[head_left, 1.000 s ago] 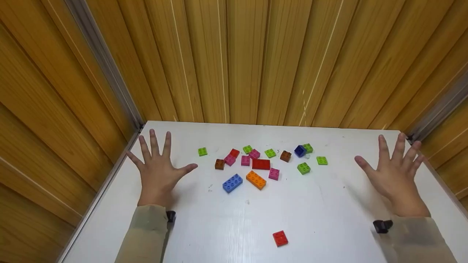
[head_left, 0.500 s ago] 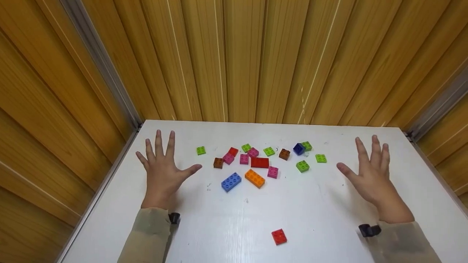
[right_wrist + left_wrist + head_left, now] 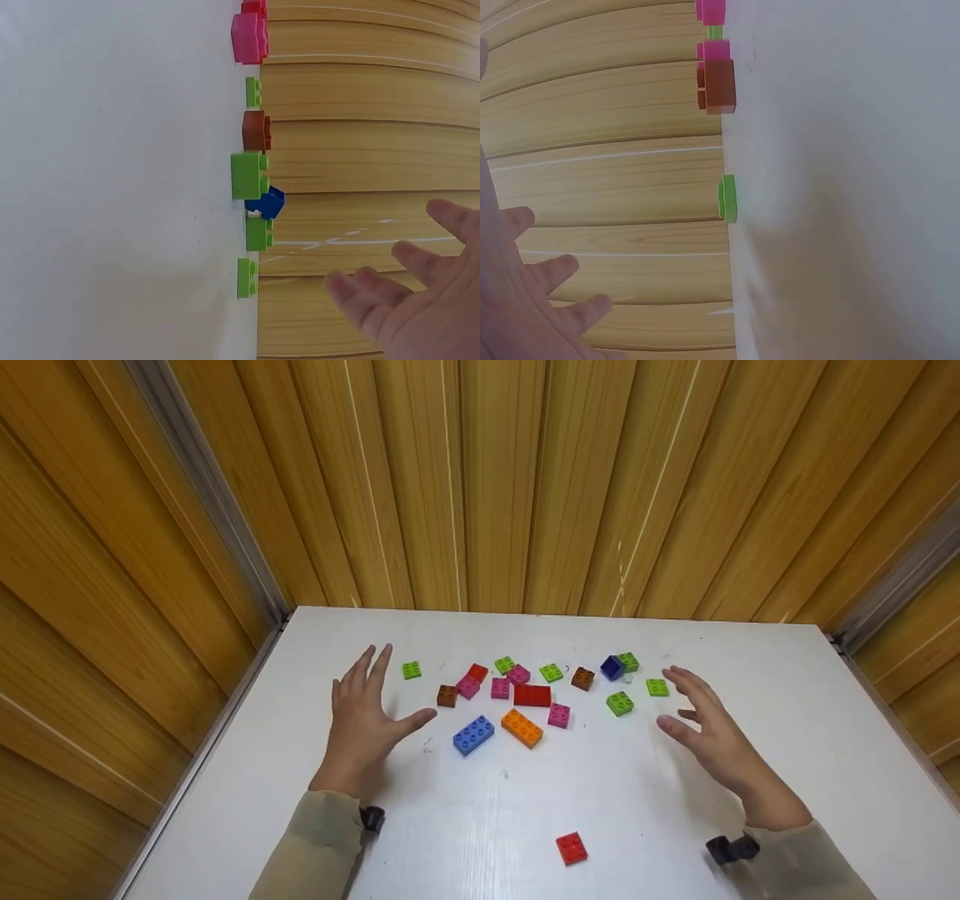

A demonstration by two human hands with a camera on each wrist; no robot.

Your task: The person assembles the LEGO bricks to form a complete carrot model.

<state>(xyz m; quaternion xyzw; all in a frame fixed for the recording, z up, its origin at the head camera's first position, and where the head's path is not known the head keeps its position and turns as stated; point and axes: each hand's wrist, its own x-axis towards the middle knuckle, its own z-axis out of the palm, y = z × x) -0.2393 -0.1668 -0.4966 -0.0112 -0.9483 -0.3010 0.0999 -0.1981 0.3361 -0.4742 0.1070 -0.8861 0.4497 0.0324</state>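
My left hand (image 3: 360, 727) hovers over the table left of the toy bricks, thumb spread from the fingers, holding nothing. Nearest to it are a light blue eight-stud brick (image 3: 474, 736), a brown brick (image 3: 447, 695) and a thin green brick (image 3: 412, 670). On the other side my right hand (image 3: 712, 739) is also raised and holds nothing, its fingers pointing toward the bricks. Close to its fingertips lies a flat green brick (image 3: 657, 687); a taller green brick (image 3: 620, 703) and a dark blue tipped brick (image 3: 613, 667) are further left. In the right wrist view the fingers (image 3: 420, 262) are spread.
Between the hands lie an orange brick (image 3: 522, 728), a long red brick (image 3: 532, 695), several pink bricks (image 3: 559, 715) and a second brown brick (image 3: 583, 678). A lone red brick (image 3: 571, 848) sits near the front of the white table (image 3: 450, 825). Wood-look panels (image 3: 495, 487) enclose the back and sides.
Both hands have moved inward toward the bricks, the right one further. Their widely spread fingers have drawn closer together and turned to face each other. The bricks lie as before.
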